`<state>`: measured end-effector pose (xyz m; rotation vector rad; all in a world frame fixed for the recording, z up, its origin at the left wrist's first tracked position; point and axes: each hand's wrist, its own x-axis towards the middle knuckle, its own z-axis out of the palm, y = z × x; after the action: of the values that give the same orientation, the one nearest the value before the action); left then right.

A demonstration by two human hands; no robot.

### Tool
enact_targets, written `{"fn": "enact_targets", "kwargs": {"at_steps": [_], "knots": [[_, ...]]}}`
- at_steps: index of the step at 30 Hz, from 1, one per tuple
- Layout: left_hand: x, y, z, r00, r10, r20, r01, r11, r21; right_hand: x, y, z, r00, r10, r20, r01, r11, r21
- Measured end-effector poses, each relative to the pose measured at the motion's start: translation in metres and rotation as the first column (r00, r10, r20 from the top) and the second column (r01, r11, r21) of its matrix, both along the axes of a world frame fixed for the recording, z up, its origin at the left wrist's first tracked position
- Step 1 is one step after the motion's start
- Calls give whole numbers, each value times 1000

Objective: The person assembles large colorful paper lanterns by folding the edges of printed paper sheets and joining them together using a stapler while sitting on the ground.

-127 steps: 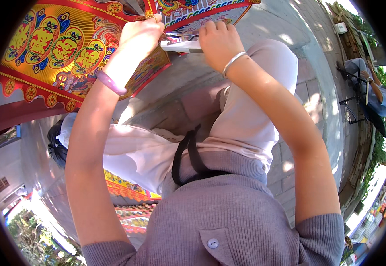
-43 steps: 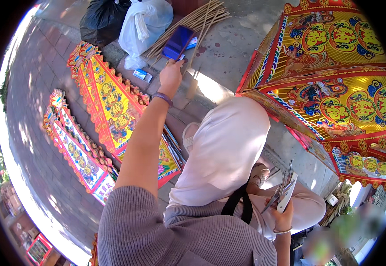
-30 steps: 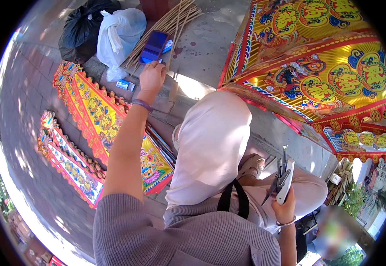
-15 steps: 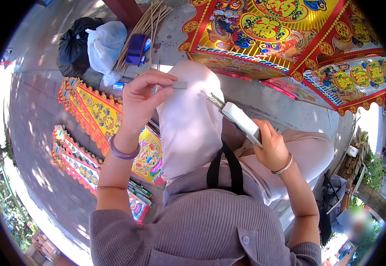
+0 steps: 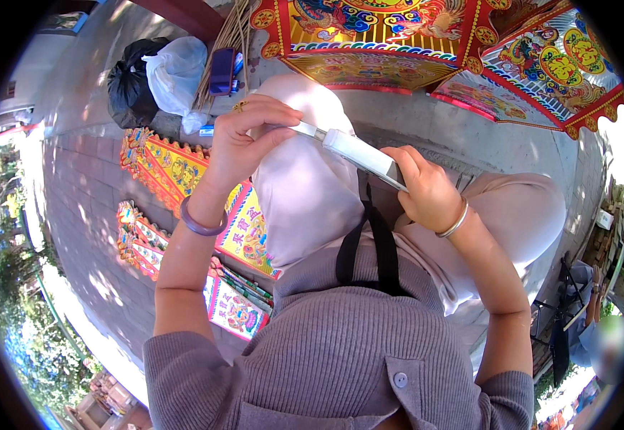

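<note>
A white stapler [image 5: 358,152] with a metal track lies slantwise in front of me, over my lap. Its back end is gripped by my right hand [image 5: 430,188], fingers wrapped around it. My left hand [image 5: 251,135] pinches a small grey metal strip [image 5: 305,129], which looks like a row of staples, between thumb and fingers. That strip meets the narrow front tip of the stapler; whether it is inside the track cannot be made out. Beneath both hands are my knees in pale trousers [image 5: 301,193].
A large red and gold paper structure [image 5: 376,61] stands ahead and to the right. Yellow and red printed paper pieces [image 5: 244,222] lie at left. Farther off are a black bag [image 5: 129,82], a white bag [image 5: 176,72], a phone [image 5: 222,72], thin sticks [image 5: 233,25] and a small blue box [image 5: 207,130].
My hands have come together: the strip in my left hand now meets the stapler's tip, where there was a gap before. The stapler has moved left and up, and the whole view has shifted slightly.
</note>
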<state>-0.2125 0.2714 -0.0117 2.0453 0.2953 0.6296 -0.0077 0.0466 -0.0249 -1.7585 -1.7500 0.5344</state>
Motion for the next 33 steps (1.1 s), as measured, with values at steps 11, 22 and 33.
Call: {"fn": "enact_targets", "kwargs": {"at_steps": [11, 22, 33], "knots": [[2, -5, 6, 1000, 1, -5, -1, 998, 56, 0, -5, 1, 1000, -7, -14, 7, 1000, 16], [9, -13, 10, 1000, 24, 2, -23, 932, 362, -1, -6, 1, 1000, -16, -23, 16, 1000, 20], [22, -45, 11, 979, 198, -54, -157, 892, 424, 2, -12, -6, 988, -59, -143, 63, 998, 27]]}}
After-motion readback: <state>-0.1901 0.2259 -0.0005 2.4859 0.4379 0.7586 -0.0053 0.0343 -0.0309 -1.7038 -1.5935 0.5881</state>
